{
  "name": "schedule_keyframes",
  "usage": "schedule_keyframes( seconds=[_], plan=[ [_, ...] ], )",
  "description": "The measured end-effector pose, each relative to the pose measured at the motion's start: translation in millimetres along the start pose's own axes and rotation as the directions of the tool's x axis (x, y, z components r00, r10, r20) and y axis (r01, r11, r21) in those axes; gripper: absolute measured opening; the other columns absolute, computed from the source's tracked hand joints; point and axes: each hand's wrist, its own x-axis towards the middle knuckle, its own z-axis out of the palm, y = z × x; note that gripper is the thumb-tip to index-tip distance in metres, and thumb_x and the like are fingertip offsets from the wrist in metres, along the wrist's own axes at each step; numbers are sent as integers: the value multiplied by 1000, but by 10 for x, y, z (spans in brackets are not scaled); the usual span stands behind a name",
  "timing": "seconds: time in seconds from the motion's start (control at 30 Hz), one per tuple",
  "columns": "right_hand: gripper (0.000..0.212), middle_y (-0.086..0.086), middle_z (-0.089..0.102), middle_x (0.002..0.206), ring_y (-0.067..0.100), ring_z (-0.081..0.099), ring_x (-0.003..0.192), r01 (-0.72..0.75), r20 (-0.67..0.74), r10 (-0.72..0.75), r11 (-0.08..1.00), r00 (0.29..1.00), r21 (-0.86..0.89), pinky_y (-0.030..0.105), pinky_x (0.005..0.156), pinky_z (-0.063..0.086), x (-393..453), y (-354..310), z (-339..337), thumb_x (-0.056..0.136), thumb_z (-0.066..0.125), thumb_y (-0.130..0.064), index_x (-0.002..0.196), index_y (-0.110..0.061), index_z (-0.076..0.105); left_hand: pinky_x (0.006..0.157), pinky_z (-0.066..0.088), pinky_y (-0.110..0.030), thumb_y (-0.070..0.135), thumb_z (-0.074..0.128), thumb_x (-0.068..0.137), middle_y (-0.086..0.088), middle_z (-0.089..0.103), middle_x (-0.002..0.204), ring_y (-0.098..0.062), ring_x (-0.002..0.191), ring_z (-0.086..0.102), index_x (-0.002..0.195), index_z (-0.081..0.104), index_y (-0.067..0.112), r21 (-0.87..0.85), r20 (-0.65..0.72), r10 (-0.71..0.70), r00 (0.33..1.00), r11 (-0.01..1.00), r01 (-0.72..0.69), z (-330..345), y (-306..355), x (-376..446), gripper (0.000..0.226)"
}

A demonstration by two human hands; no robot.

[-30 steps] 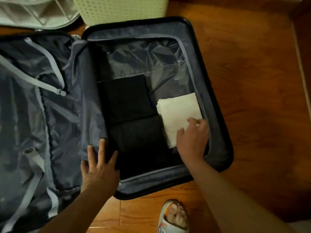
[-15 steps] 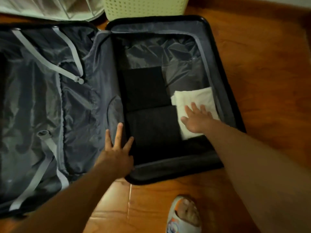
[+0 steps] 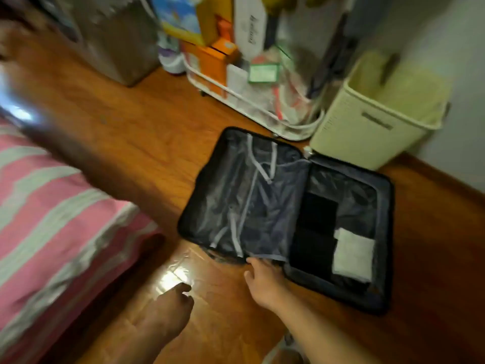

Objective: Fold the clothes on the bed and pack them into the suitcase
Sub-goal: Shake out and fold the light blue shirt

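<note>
The right hand rests with loose fingers on the open suitcase edge, and the left hand hangs loose, holding nothing.

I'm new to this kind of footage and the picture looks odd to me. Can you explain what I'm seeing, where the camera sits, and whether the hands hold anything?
There is no machine here: a person wears a wide-angle camera on the head, looking forward and down, so you see their own arms from above. The picture is blurred because the head is turning.

On the wooden floor lies an open suitcase. Its right half holds folded black clothes and a folded white cloth beside them.

The right hand is at the suitcase's near edge; whether it touches is unclear. The left hand hangs above the floor, fingers loosely curled. Neither hand holds anything.

At left is the bed with a pink striped cover. Behind the suitcase stand a pale yellow basket and a white cart of boxes.
</note>
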Motion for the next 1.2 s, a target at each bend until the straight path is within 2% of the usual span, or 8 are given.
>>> schedule_keyframes(
  seconds=[0.13, 0.27, 0.4, 0.57, 0.73, 0.9, 1.03, 1.2],
  plan=[
    [40, 4, 55, 143, 25, 55, 123, 131, 17, -130, 990, 991, -49, 36, 96, 48, -734, -1677, 122, 107, 40, -32, 145, -23, 49, 80, 45, -26, 22, 56, 96, 1, 71, 117, -17, 100, 65, 118, 70, 22, -338, -201, -94, 975, 941, 21, -1253, -1181, -1163, 26],
    [34, 5, 63, 135, 24, 61, 113, 250, -45, -253, 967, 966, -52, 31, 88, 47, -1259, -3220, 622, 104, 46, -25, 135, -18, 60, 87, 51, -35, 17, 57, 97, -5, 72, 100, -25, 96, 67, 99, 68, 24, -647, -314, -235, 920, 762, -26, -2150, -2603, -2025, 13],
    [31, 12, 67, 123, 28, 61, 113, 390, 64, -385, 906, 921, -166, 30, 91, 44, -1715, -4592, 1462, 101, 52, -17, 128, -9, 64, 58, 44, -24, 6, 51, 100, -6, 69, 87, -23, 74, 62, 103, 66, 16, -843, -358, -429, 829, 530, -89, -2529, -3902, -2902, 18],
    [24, 12, 69, 106, 31, 63, 104, 577, 289, -517, 795, 806, -187, 32, 83, 44, -2266, -5989, 2383, 102, 51, -16, 118, -8, 67, 79, 54, -35, 16, 54, 99, -3, 74, 97, -24, 90, 72, 102, 72, 21, -973, -201, -640, 741, 215, -79, -2379, -5153, -3725, 19],
    [16, 2, 67, 103, 25, 63, 97, 659, 463, -548, 744, 697, -112, 39, 86, 50, -2474, -6857, 3091, 102, 53, -19, 113, -17, 64, 61, 44, -28, 13, 56, 101, -8, 71, 87, -23, 70, 66, 98, 69, 8, -987, -14, -800, 600, -84, -136, -2056, -5866, -4261, 14],
    [16, 10, 69, 95, 29, 62, 85, 660, 611, -462, 739, 643, -136, 47, 81, 51, -2564, -7314, 3685, 101, 52, -15, 97, -12, 67, 51, 42, -22, 9, 51, 103, -10, 67, 84, -19, 64, 59, 97, 66, 8, -906, 169, -909, 381, -295, -303, -1776, -5920, -4457, 16],
    [18, 9, 69, 99, 25, 63, 84, 640, 679, -390, 753, 622, -154, 44, 80, 54, -2737, -7556, 4213, 102, 51, -14, 106, -9, 67, 54, 42, -25, 12, 53, 103, -10, 63, 84, -19, 69, 56, 96, 67, 5, -786, 297, -840, 455, -486, -383, -1655, -5954, -4270, 17],
    [17, 7, 69, 102, 21, 66, 87, 567, 662, -355, 814, 659, -128, 39, 83, 56, -2768, -8043, 5016, 104, 49, -15, 104, -14, 66, 53, 43, -25, 14, 53, 103, -4, 65, 74, -15, 60, 56, 107, 66, -1, -772, 328, -803, 498, -531, -348, -1685, -7147, -3744, 20]
  ],
)
